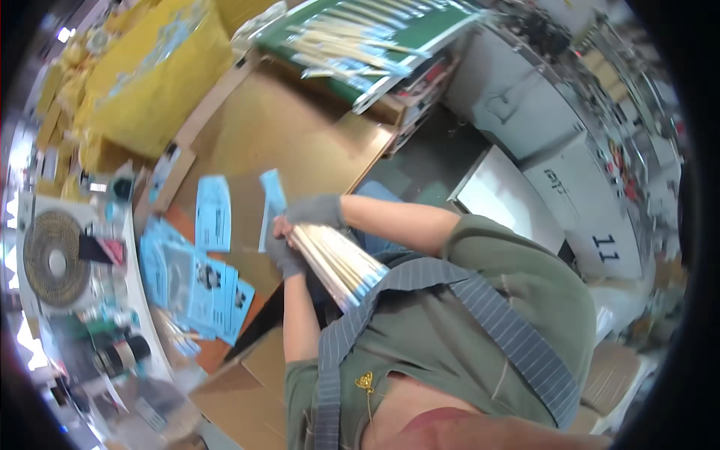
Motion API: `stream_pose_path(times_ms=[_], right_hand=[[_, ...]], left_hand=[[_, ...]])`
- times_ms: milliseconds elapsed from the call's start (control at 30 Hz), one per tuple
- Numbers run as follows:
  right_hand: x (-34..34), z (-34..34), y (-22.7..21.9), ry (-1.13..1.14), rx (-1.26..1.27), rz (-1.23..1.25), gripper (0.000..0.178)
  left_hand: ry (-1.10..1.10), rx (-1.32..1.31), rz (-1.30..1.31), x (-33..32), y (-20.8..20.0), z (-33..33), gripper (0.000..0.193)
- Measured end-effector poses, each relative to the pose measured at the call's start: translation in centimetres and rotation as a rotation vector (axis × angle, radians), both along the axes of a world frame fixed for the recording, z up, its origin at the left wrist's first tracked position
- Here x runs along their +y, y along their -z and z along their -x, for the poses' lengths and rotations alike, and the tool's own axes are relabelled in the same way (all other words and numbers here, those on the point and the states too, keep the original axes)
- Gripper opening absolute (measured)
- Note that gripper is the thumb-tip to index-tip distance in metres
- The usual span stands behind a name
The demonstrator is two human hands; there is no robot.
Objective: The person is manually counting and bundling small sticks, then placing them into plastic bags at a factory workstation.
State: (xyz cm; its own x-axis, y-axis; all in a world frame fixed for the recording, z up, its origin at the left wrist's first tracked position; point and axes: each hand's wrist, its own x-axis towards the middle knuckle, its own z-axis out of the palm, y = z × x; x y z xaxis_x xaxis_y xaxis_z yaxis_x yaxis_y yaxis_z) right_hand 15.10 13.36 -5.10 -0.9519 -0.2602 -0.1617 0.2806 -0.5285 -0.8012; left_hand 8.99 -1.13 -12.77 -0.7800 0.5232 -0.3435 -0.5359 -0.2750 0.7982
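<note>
Biggest 1st: wearer's olive-green top (450,334), lower R of frame, w/ a dark pinstriped strap (517,341) slung across it. Brown tabletop (259,120) runs from upper ctr down twd mid L. White cabinets (592,202) w/ dark markings fill the R side of frame. Large yellow wrapped parcel (161,82), upper L, beside the tabletop's L edge. Green board (433,31), top ctr, tilted in view, w/ loose rows of pale sticks (349,49) on it, many w/ clear/bluish ends.

Round fan-like grille (56,262), far L. Blue printed packets (176,281) overlap in a pile, L of ctr; one more blue packet (214,214) lies just above the pile.

Bundle of pale sticks (335,259), approx. ctr of frame, slants from the hands down-R twd the wearer's top; lower ends bluish. R hand (315,211), grey glove, comes in from the R, closed round the bundle's upper end. L hand (283,253), also grey-gloved, arm from below, holds the same end from the lower L; grip narrow, bare fingertips (281,225) on the sticks. Slim blue packet (271,196) just beyond the hands; can't tell if touching.

Smallest: gold pendant (365,382), bottom ctr, against the top.
</note>
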Motion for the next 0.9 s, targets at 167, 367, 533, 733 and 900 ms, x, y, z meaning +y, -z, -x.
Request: stream_pose_path(times_ms=[167, 367, 533, 733, 900], right_hand=[[-0.7, 0.3, 0.4, 0.063, 0.27, -0.617, 0.033], [-1.2, 0.2, -3.9, -0.077, 0.079, -0.575, 0.055], [-1.4, 1.6, -0.7, -0.104, 0.225, -0.613, 0.053], [-0.4, 3.2, 8.1, 0.348, 0.222, 0.065, 0.017], [-3.2, -8.4, -2.6, 0.141, -0.527, 0.324, 0.026]], left_hand=[[-0.127, 0.83, 0.367, -1.1, -4.3, -1.8, 0.017], [-0.188, 0.968, 0.595, -2.5, -6.5, -2.5, 0.027], [-0.291, 1.251, 0.919, -3.4, -7.6, -3.5, 0.021], [-0.209, 1.574, 0.52, -1.3, -10.2, -6.0, 0.013], [-0.149, 1.509, 0.495, -4.8, -11.6, -9.0, 0.012]])
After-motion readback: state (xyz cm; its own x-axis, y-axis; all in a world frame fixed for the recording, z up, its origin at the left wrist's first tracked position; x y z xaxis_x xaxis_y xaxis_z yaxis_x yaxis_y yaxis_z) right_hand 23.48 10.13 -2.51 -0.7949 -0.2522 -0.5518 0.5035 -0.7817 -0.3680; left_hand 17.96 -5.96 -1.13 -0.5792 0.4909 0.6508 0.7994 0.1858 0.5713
